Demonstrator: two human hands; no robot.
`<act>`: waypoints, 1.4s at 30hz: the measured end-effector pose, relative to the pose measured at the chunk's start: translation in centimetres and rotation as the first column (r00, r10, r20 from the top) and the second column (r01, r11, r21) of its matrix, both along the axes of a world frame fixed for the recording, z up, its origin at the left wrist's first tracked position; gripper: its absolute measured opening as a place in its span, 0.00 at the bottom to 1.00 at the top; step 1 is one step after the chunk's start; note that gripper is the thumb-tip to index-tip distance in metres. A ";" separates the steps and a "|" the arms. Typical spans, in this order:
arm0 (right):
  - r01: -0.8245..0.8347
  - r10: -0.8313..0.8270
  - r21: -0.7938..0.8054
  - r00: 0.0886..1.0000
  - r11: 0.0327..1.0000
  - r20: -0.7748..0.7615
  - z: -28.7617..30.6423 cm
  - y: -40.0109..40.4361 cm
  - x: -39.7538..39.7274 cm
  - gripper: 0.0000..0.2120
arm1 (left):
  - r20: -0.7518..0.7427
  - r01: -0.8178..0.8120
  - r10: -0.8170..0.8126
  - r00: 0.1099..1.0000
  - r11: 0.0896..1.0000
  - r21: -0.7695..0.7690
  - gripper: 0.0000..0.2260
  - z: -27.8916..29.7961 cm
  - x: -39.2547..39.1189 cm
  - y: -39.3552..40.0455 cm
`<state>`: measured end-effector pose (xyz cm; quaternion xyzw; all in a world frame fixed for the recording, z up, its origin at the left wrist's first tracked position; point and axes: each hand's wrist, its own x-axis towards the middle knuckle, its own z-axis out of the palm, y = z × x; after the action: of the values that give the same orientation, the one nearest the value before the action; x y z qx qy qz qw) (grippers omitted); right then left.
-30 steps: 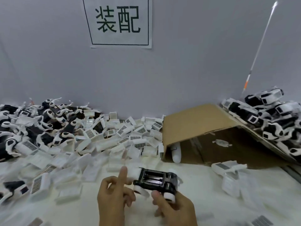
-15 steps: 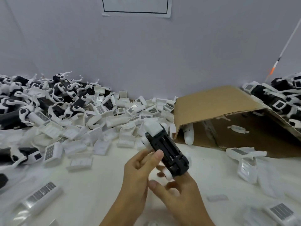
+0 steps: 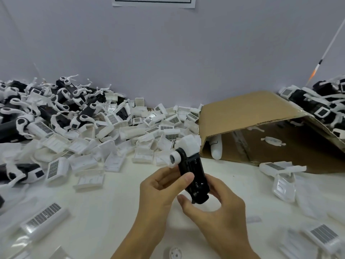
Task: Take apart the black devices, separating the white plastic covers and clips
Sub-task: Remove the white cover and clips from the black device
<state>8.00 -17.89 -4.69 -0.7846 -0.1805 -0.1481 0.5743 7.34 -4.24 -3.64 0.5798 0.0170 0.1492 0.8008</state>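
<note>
The counter [image 3: 97, 217] is white, so a freed white part could vanish among the loose white covers [image 3: 130, 139] heaped at ten o'clock. The black device [image 3: 192, 176] sits tilted at centre, off the counter. The left hand [image 3: 160, 191] curls round its middle; the right hand [image 3: 214, 208] pinches its lower end. Its white end cover [image 3: 188, 144], at twelve o'clock, may snap off and fly.
</note>
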 end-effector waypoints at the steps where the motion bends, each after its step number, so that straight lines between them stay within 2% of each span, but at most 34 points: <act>1: -0.008 0.008 0.009 1.000 1.000 -0.018 0.1 -0.1 0.1 0.21 | 0.001 0.010 -0.010 1.000 1.000 0.023 0.17 0.1 -0.1 -0.1; 5: -0.082 0.082 0.009 0.996 0.997 -0.029 0.6 -0.1 0.2 0.22 | -0.027 0.060 -0.056 0.998 0.988 0.146 0.17 0.4 -0.6 -0.5; 10: -0.130 0.129 -0.032 0.991 0.991 -0.022 0.6 -0.5 0.4 0.21 | -0.059 -0.036 0.057 0.997 0.951 0.307 0.18 0.7 -0.9 -0.5; 11: -0.157 0.156 -0.026 0.987 0.987 -0.042 0.4 -0.8 0.6 0.25 | -0.053 -0.057 0.079 0.995 0.938 0.341 0.17 0.7 -0.8 -0.5; 14: -0.280 0.276 -0.002 0.947 0.960 -0.163 -0.1 -0.9 0.8 0.44 | 0.019 -0.127 0.132 0.991 0.889 0.440 0.12 0.5 -0.6 -0.4; 16: -0.306 0.306 0.020 0.943 0.952 -0.133 -0.4 -0.6 0.5 0.49 | 0.151 -0.249 0.197 0.969 0.781 0.573 0.25 -0.2 -0.4 0.2; 17: -0.285 0.287 0.032 0.953 0.958 -0.096 -0.5 -0.5 0.4 0.49 | 0.240 -0.325 0.220 0.945 0.690 0.646 0.30 -0.4 -0.3 0.6; 19: -0.222 0.223 0.034 0.974 0.974 -0.028 -0.5 -0.5 0.2 0.45 | 0.381 -0.433 0.211 0.900 0.529 0.730 0.30 -0.5 -0.1 0.9; 21: -0.155 0.156 0.039 0.988 0.987 -0.015 -0.5 -0.4 0.1 0.39 | 0.459 -0.488 0.179 0.870 0.448 0.749 0.28 -0.7 0.1 1.1; 23: -0.091 0.096 0.070 0.993 0.993 -0.065 -0.3 -0.2 0.0 0.37 | 0.504 -0.516 0.140 0.852 0.386 0.765 0.27 -0.9 0.2 1.1; 26: -0.026 0.039 0.105 0.992 0.994 -0.118 -0.5 -0.2 0.2 0.37 | 0.516 -0.513 0.092 0.852 0.345 0.786 0.27 -0.9 0.3 0.9; 30: 0.046 -0.033 0.130 0.994 0.990 -0.102 -0.3 -0.4 0.3 0.33 | 0.538 -0.525 0.064 0.841 0.340 0.780 0.28 -1.0 0.2 0.8; 33: 0.059 -0.032 0.134 0.980 0.989 -0.196 0.1 -0.1 0.1 0.29 | 0.540 -0.538 0.080 0.838 0.295 0.790 0.33 -1.0 0.2 0.6; 35: 0.102 -0.068 0.162 0.976 0.981 -0.207 0.5 -0.1 0.2 0.25 | 0.576 -0.577 0.092 0.812 0.268 0.771 0.36 -1.1 0.2 0.3; 37: 0.133 -0.079 0.257 0.975 0.957 -0.209 1.0 -0.4 0.5 0.35 | 0.636 -0.632 0.089 0.767 0.281 0.722 0.35 -1.3 0.3 0.2; 38: 0.147 -0.067 0.326 0.967 0.934 -0.245 1.1 -0.7 0.7 0.43 | 0.656 -0.645 0.090 0.749 0.327 0.691 0.34 -1.2 0.3 0.3; 40: 0.168 -0.041 0.424 0.956 0.890 -0.291 1.2 -1.1 1.0 0.48 | 0.624 -0.604 0.159 0.765 0.512 0.610 0.28 -0.8 0.2 0.5; 42: 0.185 -0.062 0.434 0.957 0.882 -0.282 1.2 -1.1 1.2 0.43 | 0.474 -0.487 0.263 0.840 0.751 0.446 0.18 0.1 -0.2 0.7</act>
<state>9.19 -18.95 -3.47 -0.6506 -0.0130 -0.1189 0.7500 7.14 -3.57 -3.58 0.7281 -0.0646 0.4184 0.5391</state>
